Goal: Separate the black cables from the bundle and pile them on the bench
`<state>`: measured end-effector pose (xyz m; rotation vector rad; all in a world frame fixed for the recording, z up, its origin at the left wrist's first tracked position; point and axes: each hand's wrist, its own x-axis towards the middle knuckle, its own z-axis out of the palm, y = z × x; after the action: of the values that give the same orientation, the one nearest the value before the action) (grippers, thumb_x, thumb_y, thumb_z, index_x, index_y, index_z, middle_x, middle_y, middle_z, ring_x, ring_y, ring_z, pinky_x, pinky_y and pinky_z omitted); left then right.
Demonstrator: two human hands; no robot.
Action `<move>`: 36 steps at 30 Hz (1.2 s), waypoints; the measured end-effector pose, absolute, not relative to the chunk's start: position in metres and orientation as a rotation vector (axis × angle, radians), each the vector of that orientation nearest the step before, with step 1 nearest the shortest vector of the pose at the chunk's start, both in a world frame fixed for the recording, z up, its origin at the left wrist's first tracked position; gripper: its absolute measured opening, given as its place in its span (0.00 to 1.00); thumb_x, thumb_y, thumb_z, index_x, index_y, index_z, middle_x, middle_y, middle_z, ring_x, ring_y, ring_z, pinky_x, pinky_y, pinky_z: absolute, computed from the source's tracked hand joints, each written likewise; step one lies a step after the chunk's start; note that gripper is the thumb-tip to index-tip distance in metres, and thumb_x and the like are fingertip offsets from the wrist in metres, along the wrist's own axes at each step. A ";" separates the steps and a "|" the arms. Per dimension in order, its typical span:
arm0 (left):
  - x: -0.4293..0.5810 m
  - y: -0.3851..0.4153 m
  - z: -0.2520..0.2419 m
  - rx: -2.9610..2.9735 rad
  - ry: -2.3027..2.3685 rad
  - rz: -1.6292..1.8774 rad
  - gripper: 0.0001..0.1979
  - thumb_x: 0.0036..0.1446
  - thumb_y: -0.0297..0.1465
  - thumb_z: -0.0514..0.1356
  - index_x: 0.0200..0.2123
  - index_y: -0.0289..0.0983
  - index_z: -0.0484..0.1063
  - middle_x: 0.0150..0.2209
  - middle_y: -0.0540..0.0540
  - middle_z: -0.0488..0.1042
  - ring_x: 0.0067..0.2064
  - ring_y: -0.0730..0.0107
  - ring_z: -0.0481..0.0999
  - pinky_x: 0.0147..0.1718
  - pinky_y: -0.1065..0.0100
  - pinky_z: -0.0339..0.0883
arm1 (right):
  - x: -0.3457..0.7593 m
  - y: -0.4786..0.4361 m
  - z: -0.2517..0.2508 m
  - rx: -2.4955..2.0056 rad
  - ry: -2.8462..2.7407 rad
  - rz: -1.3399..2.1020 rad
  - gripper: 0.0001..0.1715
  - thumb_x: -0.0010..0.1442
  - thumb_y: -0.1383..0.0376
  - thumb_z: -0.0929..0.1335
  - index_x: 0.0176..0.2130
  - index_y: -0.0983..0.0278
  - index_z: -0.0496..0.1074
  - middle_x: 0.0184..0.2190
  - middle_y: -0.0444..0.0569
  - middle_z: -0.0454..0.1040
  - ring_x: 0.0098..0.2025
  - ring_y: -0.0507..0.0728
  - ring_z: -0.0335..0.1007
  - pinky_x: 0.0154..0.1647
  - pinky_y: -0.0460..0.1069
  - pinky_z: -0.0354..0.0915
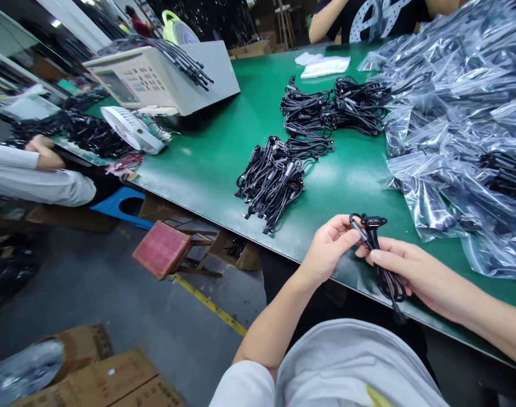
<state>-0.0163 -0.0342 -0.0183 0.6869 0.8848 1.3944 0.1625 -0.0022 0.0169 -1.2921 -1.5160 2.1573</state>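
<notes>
Both my hands hold one coiled black cable just above the near edge of the green table. My left hand pinches its upper end near the connector. My right hand is closed round the bundle, whose loops hang below the fingers. A heap of similar black cables lies on the table a little beyond my left hand. Two more heaps lie farther back.
A big pile of clear plastic bags with cables fills the table's right side. A beige tester box and a small white fan stand at the far left. Other people sit at left and at the far end. A wooden stool and cartons are on the floor.
</notes>
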 end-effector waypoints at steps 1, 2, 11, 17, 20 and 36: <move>-0.017 -0.034 -0.019 0.705 0.873 1.383 0.18 0.55 0.41 0.73 0.42 0.36 0.76 0.36 0.48 0.77 0.36 0.73 0.75 0.42 0.69 0.70 | 0.161 -0.002 0.018 -1.287 -1.448 2.202 0.31 0.53 0.38 0.75 0.38 0.62 0.79 0.21 0.38 0.62 0.19 0.47 0.49 0.16 0.45 0.46; -0.017 -0.034 -0.020 0.720 0.863 1.381 0.19 0.56 0.41 0.73 0.43 0.36 0.75 0.36 0.48 0.77 0.36 0.74 0.75 0.42 0.69 0.71 | 0.159 -0.001 0.020 -1.276 -1.387 2.231 0.32 0.51 0.38 0.77 0.35 0.62 0.79 0.20 0.38 0.63 0.18 0.47 0.49 0.15 0.44 0.46; -0.007 -0.051 -0.021 1.043 0.925 1.162 0.27 0.45 0.40 0.79 0.41 0.38 0.68 0.31 0.53 0.74 0.30 0.79 0.71 0.31 0.75 0.66 | 0.168 0.026 0.040 -1.196 -0.944 1.717 0.26 0.44 0.53 0.85 0.27 0.63 0.72 0.20 0.39 0.70 0.18 0.45 0.61 0.16 0.41 0.60; 0.000 -0.053 -0.022 1.106 1.066 1.238 0.17 0.60 0.42 0.69 0.45 0.38 0.72 0.35 0.49 0.76 0.32 0.76 0.75 0.33 0.73 0.70 | 0.168 0.027 0.038 -1.166 -0.927 1.771 0.27 0.43 0.53 0.85 0.26 0.65 0.72 0.22 0.37 0.66 0.17 0.42 0.54 0.13 0.39 0.57; -0.002 -0.052 -0.022 1.071 1.031 1.187 0.15 0.64 0.42 0.65 0.46 0.37 0.73 0.34 0.48 0.76 0.32 0.76 0.75 0.31 0.74 0.71 | 0.166 0.025 0.039 -1.137 -0.868 1.829 0.30 0.40 0.53 0.86 0.26 0.66 0.71 0.22 0.35 0.61 0.18 0.40 0.48 0.11 0.37 0.53; -0.002 -0.052 -0.021 1.034 1.012 1.148 0.18 0.64 0.45 0.65 0.46 0.37 0.72 0.33 0.48 0.77 0.30 0.75 0.75 0.31 0.73 0.71 | 0.166 0.026 0.040 -1.194 -0.773 1.869 0.36 0.31 0.52 0.88 0.24 0.65 0.67 0.20 0.32 0.55 0.18 0.40 0.45 0.10 0.35 0.49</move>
<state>-0.0021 -0.0520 -0.0215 1.0344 1.0124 1.1478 0.1664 0.0259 0.0398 -1.1939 -0.7733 1.8689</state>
